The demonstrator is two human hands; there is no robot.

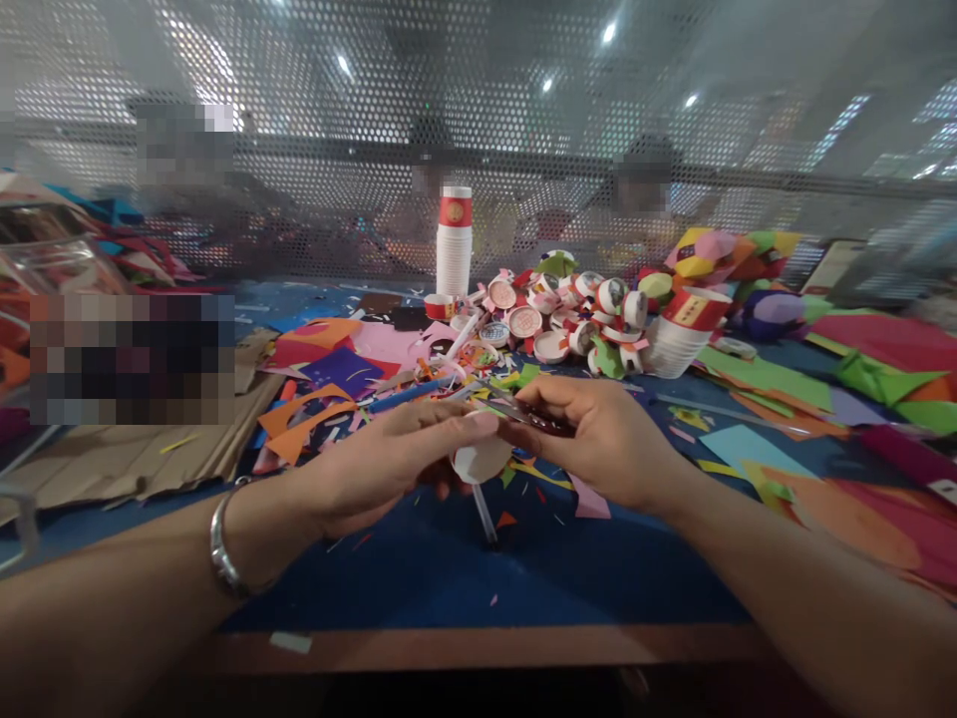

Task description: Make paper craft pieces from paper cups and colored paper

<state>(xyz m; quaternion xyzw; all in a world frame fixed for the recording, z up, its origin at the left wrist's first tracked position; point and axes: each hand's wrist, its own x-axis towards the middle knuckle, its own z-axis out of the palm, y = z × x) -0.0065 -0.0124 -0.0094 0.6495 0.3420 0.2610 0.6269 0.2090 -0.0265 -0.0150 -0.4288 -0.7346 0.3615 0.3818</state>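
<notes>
My left hand point(408, 454), with a metal bracelet at the wrist, is closed on a white, rounded paper cup piece point(482, 457), thumb on its upper edge. My right hand point(598, 424) grips a dark-handled cutting tool point(542, 419). Its thin metal blade points left, across the top of the white piece and close to my left thumb. Whether the tool is a knife or scissors I cannot tell. Below the white piece, a narrow clear strip point(484, 514) shows against the blue table. My left fingers are partly hidden behind the piece.
Cut paper cup bottoms point(525, 321) lie heaped beyond my hands, between a tall cup stack point(454, 249) and a tilted stack point(684, 334). Coloured paper point(778, 384) and scraps cover much of the blue table point(419, 588). Flattened cardboard point(150, 464) is at left; a perforated metal screen point(299, 189) stands behind.
</notes>
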